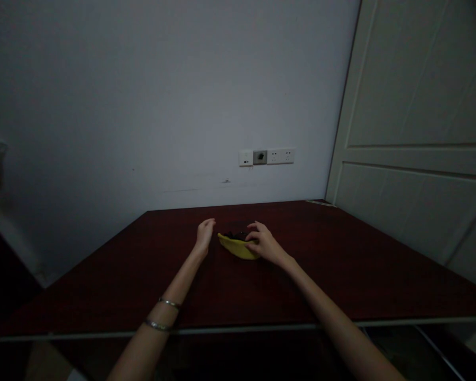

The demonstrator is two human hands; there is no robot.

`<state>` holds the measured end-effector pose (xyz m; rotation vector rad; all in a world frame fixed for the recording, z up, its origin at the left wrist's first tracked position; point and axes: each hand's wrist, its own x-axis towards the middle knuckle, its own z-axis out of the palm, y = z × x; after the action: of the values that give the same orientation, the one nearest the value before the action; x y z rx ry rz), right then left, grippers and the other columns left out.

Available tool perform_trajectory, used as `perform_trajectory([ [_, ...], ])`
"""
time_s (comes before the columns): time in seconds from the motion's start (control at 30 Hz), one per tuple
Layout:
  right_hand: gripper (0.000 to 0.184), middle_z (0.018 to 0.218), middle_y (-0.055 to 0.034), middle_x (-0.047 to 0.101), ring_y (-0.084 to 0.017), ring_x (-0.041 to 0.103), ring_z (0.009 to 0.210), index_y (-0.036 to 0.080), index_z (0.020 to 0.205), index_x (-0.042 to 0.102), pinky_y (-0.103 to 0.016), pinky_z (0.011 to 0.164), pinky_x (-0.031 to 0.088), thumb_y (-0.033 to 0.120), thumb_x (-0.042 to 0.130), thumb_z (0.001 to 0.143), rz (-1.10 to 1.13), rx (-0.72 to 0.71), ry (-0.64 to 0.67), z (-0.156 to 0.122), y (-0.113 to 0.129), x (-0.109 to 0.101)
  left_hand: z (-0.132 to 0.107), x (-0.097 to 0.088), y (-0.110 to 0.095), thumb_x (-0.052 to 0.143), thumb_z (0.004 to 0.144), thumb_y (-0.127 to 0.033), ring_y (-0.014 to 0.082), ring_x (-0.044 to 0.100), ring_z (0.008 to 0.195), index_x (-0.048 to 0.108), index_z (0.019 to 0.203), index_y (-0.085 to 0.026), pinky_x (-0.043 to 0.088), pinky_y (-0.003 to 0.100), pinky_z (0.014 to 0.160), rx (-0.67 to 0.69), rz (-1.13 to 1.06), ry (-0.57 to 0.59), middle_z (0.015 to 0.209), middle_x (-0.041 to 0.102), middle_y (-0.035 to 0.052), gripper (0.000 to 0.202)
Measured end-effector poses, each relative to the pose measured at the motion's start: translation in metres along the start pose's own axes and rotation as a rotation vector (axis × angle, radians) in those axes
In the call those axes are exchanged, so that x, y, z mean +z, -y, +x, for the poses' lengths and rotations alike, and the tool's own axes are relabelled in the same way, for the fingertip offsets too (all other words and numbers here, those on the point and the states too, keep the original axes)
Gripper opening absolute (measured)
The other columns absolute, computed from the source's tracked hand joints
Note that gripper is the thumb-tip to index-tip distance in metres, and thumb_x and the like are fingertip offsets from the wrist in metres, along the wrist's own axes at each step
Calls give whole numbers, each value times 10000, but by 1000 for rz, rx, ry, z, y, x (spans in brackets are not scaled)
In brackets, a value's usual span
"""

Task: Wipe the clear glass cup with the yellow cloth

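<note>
A yellow, curved, boat-shaped thing [238, 248] lies on the dark red table, with something dark and partly shiny [234, 235] along its upper opening. The dim light hides what kind of thing either one is. My right hand [264, 243] grips its right end, thumb at the near side and bent fingers over the top. Just off the left end, my left hand [205, 234] is held on its edge above the table, fingers loosely stretched to the right. A small gap separates it from the yellow thing, and nothing shows in it.
The dark red tabletop [143, 280] runs back to a pale wall [182, 106]. Sockets and switches [266, 156] sit on the wall above its far edge. A light panelled door [416, 159] stands along the right side.
</note>
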<state>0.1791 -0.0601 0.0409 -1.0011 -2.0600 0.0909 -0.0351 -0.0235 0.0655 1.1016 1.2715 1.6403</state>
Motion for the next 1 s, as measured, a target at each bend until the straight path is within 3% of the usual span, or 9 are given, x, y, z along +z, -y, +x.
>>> perform_trajectory([
  [0.17, 93, 1063, -68, 518, -206, 503, 1009, 200, 699, 655, -366, 882, 394, 281, 650, 655, 194, 116, -97, 4, 16, -13, -12, -4, -33, 556, 625, -122, 204, 564, 834, 639, 812, -173, 398, 338, 853, 393, 336, 44, 845, 633, 58, 211],
  [0.27, 121, 1034, -62, 537, -202, 521, 985, 203, 691, 661, -355, 868, 403, 311, 664, 636, 291, 172, -177, 9, 23, -21, -27, -5, -49, 585, 627, -140, 206, 571, 782, 659, 761, -173, 400, 339, 845, 501, 427, 139, 793, 637, 51, 157],
  [0.37, 151, 1017, -68, 551, -210, 527, 977, 205, 695, 669, -366, 871, 399, 339, 671, 626, 347, 221, -262, 13, 27, -27, -45, -3, -55, 637, 624, -197, 229, 581, 794, 672, 758, -163, 397, 352, 852, 480, 493, 323, 802, 653, 65, 143],
  [0.5, 193, 982, -73, 559, -212, 539, 951, 198, 698, 672, -369, 847, 417, 368, 682, 609, 437, 262, -371, 19, 30, -31, -72, 3, -56, 705, 579, -202, 257, 529, 1011, 630, 967, -168, 354, 327, 920, 419, 367, 489, 1010, 624, 76, 397],
  [0.6, 202, 960, -73, 554, -206, 543, 931, 191, 706, 675, -359, 832, 428, 364, 690, 602, 456, 259, -446, 24, 36, -32, -88, 13, -55, 723, 555, -179, 263, 502, 1050, 581, 1047, -164, 362, 329, 914, 343, 279, 599, 1048, 605, 84, 512],
  [0.7, 199, 956, -71, 544, -199, 540, 922, 191, 707, 673, -340, 805, 444, 368, 680, 616, 452, 243, -497, 28, 41, -30, -90, 24, -49, 727, 559, -208, 247, 526, 995, 541, 1104, -167, 382, 328, 883, 332, 221, 576, 1052, 601, 85, 577],
  [0.83, 214, 986, -71, 530, -199, 540, 935, 194, 707, 664, -335, 818, 449, 389, 673, 618, 450, 230, -511, 30, 44, -28, -75, 31, -34, 637, 676, -293, 212, 569, 832, 597, 992, -144, 435, 297, 752, 317, 201, 536, 919, 634, 76, 352],
  [0.93, 263, 1044, -73, 523, -214, 526, 986, 206, 777, 659, -358, 851, 437, 399, 683, 601, 414, 198, -440, 27, 43, -34, -67, 29, -33, 640, 671, -306, 191, 571, 772, 618, 942, -132, 441, 270, 697, 251, 133, 562, 868, 641, 66, 323],
  [1.0, 382, 1117, -69, 509, -228, 493, 1054, 233, 928, 630, -388, 884, 417, 396, 693, 588, 380, 169, -375, 24, 41, -43, -65, 26, -38, 662, 646, -302, 184, 570, 763, 632, 909, -126, 438, 259, 687, 189, 87, 581, 850, 644, 63, 318],
])
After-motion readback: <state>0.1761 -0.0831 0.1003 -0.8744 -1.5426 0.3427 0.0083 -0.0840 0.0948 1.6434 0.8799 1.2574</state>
